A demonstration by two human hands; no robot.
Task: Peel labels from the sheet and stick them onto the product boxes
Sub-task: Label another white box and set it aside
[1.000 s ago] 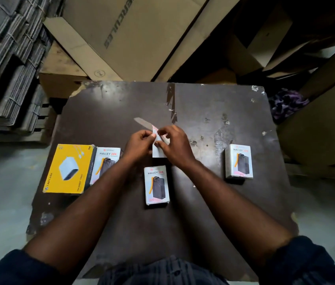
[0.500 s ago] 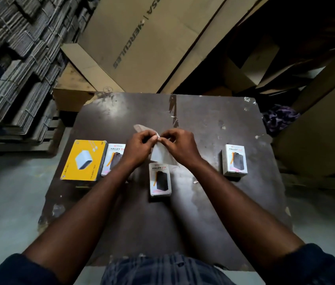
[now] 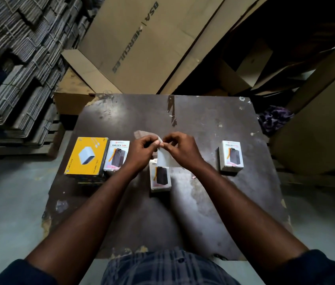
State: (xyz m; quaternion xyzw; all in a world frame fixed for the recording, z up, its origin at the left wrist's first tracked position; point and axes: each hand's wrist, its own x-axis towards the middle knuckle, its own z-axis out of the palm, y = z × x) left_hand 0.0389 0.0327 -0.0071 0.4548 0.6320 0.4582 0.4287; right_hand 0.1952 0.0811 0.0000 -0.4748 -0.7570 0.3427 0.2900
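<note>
Landmark: the middle box (image 3: 161,177), white with a dark device printed on it, lying flat on a worn dark table (image 3: 203,212). Both hands meet just beyond the middle box, raised off the table. The left hand (image 3: 141,151) is curled, thumb and forefinger pinching the top edge of the label sheet (image 3: 165,160). The right hand (image 3: 183,151) is also curled, its fingertips pinching the same edge close beside the left thumb, the two hands nearly touching. The pale sheet hangs down from the pinch and hides the far end of the middle box; cannot tell whether paper touches box. A small curl of paper stands up between the thumbs; too small to say whether it is a lifted label or the sheet's corner. Left of the middle box, apart from it, lies a left white box (image 3: 117,155) of the same print, and just beyond that on the left, side by side with it, a larger yellow box (image 3: 86,156). Well right of the middle box lies a right white box (image 3: 232,154), alone. A pale scrap (image 3: 139,133) lies on the table beyond the left hand. Far beyond the middle box, past the table edge, a big carton (image 3: 152,38) leans; bundled cardboard stacks (image 3: 14,58) fill the far left, and a purple cloth (image 3: 275,118) sits off the table's far right corner.
</note>
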